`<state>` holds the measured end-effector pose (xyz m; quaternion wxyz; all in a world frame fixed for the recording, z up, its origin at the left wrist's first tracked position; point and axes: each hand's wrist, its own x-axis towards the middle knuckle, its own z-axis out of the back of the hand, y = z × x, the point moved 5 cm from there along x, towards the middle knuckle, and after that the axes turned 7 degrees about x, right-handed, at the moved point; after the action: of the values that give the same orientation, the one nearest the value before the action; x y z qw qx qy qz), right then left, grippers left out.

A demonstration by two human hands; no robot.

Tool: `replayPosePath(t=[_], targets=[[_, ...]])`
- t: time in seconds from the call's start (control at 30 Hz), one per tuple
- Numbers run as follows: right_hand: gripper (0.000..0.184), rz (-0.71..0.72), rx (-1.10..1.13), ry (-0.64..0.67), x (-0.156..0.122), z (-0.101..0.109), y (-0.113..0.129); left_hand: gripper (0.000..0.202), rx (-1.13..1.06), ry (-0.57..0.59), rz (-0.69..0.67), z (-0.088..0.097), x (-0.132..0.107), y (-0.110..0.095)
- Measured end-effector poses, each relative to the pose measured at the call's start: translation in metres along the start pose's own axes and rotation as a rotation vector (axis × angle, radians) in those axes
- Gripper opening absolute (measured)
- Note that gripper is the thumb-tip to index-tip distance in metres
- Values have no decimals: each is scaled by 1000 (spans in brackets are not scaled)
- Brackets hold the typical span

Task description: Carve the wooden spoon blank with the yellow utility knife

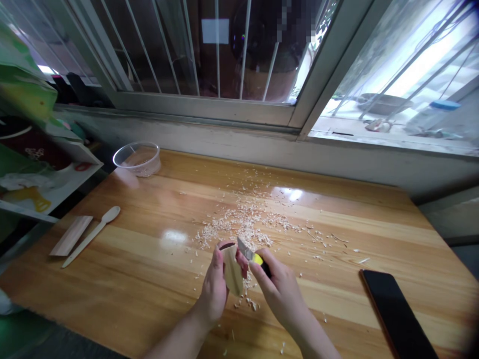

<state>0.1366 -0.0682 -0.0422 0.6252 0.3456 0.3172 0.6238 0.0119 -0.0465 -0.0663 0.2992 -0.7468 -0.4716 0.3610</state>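
Note:
My left hand [215, 284] is closed around a small piece of pale wood [232, 271], held up at a slant over the table. The wood's lower end is rounded, and a dark reddish edge shows at its top. In my right hand [279, 281] is a utility knife [258, 259] with a yellow and black handle. Its blade points up and to the left, close beside the wood; whether it touches the wood I cannot tell. Pale wood shavings [247, 224] lie scattered on the table behind and below my hands.
The wooden table [149, 279] stands against a wall under a barred window. A clear plastic bowl [137, 159] sits at the back left. A wooden spoon [93, 234] and a flat wood strip [71, 237] lie left. A phone [398, 314] rests front right. A white shelf [75, 187] adjoins the left.

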Motion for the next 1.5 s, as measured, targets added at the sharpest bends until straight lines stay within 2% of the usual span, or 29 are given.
replayPosePath(t=[0.07, 0.17, 0.37, 0.47, 0.63, 0.83, 1.03, 1.37, 1.5], targets=[[34, 19, -19, -24, -3, -1, 4, 39, 82, -56, -60, 4, -1, -3], [31, 57, -84, -143, -7, -1, 5, 39, 144, -97, -78, 8, -1, -2], [20, 219, -154, -274, -17, -18, 11, 43, 95, -81, -84, 13, -1, 10], [19, 286, -72, -221, -19, -28, 14, 37, 114, 7, -161, 9, -3, 8], [21, 271, 29, -127, -16, -31, 12, 30, 198, 112, -194, 11, -6, 10], [30, 282, 23, -64, -13, -25, 14, 43, 242, 190, -221, 22, -8, 20], [34, 297, -72, -64, -10, -24, 16, 44, 251, 113, -93, 26, -10, 27], [34, 276, -111, -83, -7, -29, 12, 43, 190, -49, -143, 19, -2, 25], [35, 280, -114, -111, -5, -30, 13, 43, 168, -74, -132, 14, -1, 23]])
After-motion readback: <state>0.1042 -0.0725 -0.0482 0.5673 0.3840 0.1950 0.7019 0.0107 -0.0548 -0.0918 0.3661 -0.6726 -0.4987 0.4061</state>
